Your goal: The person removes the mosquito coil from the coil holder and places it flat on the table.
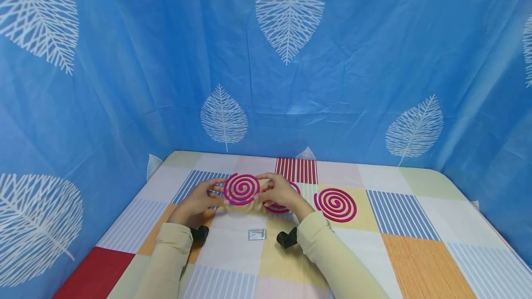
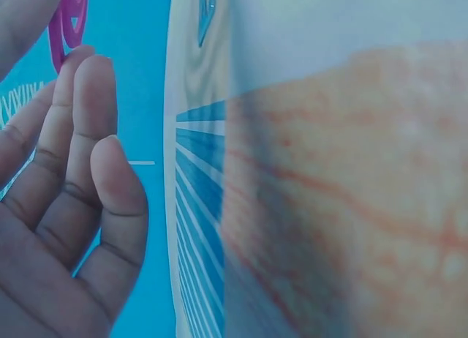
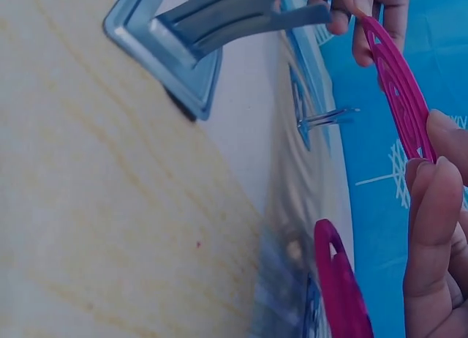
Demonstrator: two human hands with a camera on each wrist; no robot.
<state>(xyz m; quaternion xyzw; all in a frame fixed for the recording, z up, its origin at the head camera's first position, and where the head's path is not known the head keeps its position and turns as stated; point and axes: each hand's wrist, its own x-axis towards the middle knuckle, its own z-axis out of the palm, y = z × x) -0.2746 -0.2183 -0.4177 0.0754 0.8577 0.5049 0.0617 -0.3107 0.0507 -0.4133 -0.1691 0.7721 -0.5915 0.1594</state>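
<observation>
Magenta coil (image 1: pixel 242 188) above tabletop (image 1: pixel 232 255) looks smooth, matt; stand (image 3: pixel 208 31) on tabletop smooth bent metal; curtain (image 1: pixel 357 82) behind tabletop creased, semi-glossy, plastic-looking.

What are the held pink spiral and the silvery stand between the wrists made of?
The pink spiral looks like plastic or pressed powder, satin: one even colour and soft sheen leave it open. The silvery stand seems thin sheet metal, glossy, judging by its pale highlights, pressed ridges and raised prong.

Blue leaf-print sheeting (image 1: pixel 353 82) around a patchwork tabletop (image 1: pixel 420 266)
</observation>
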